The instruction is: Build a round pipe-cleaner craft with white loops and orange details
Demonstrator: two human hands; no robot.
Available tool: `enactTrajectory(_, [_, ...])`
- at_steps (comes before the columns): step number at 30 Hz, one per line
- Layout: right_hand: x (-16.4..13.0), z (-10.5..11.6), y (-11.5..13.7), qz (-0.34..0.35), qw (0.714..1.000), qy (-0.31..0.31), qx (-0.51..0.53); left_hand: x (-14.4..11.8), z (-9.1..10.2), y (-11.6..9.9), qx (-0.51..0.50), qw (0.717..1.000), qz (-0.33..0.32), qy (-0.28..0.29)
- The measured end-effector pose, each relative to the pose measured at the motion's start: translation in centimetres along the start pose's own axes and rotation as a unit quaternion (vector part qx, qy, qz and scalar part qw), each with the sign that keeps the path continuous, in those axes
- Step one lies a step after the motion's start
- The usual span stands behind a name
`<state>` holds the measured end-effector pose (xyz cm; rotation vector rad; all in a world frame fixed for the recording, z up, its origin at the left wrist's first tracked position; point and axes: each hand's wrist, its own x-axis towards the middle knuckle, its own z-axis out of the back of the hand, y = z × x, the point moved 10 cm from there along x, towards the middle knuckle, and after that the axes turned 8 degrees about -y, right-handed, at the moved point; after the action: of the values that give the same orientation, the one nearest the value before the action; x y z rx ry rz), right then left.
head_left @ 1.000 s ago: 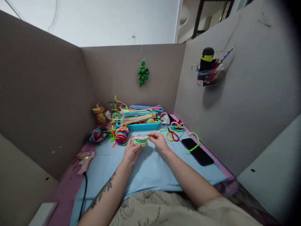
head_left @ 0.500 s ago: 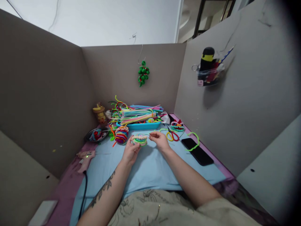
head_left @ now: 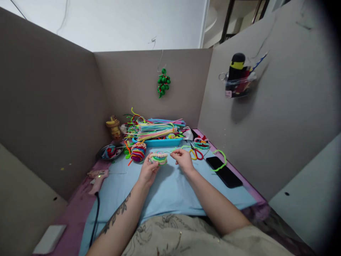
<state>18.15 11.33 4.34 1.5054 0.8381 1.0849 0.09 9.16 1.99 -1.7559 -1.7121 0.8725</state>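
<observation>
Over the middle of the blue cloth, my left hand [head_left: 149, 171] grips a small round coiled piece of pastel pipe cleaners [head_left: 159, 158], banded in cream, green, pink and blue. Its thumb lies on the near side. My right hand [head_left: 183, 160] is a little to the right of it, with thumb and forefinger pinched on the thin end of a pale pipe cleaner that runs toward the coiled piece; the end itself is mostly hidden by the fingertips. Just beyond the right hand lie scissors [head_left: 197, 153] with red and yellow handles.
A blue tray [head_left: 162, 143] heaped with pipe cleaners [head_left: 157, 131] stands at the back. Left are a striped coiled piece [head_left: 138, 152], a dark bowl [head_left: 102, 153] and a pink glue gun [head_left: 99, 181] with its cord. A phone [head_left: 229, 177] under a green pipe cleaner [head_left: 223, 160] lies right.
My right hand has shifted very slightly right, away from the coiled piece. My left hand keeps its hold; the whole view has moved slightly.
</observation>
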Motion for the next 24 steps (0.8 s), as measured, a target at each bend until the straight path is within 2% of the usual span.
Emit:
enactTrajectory(11, [0.5, -1.0, -0.4, 0.072, 0.997, 0.033, 0.024, -0.1, 0.0, -0.1, -0.008, 1.0, 0.004, -0.005])
enactTrajectory(24, [0.4, -1.2, -1.0, 0.033, 0.998, 0.05, 0.014, -0.2, -0.3, -0.4, -0.019, 1.0, -0.006, 0.008])
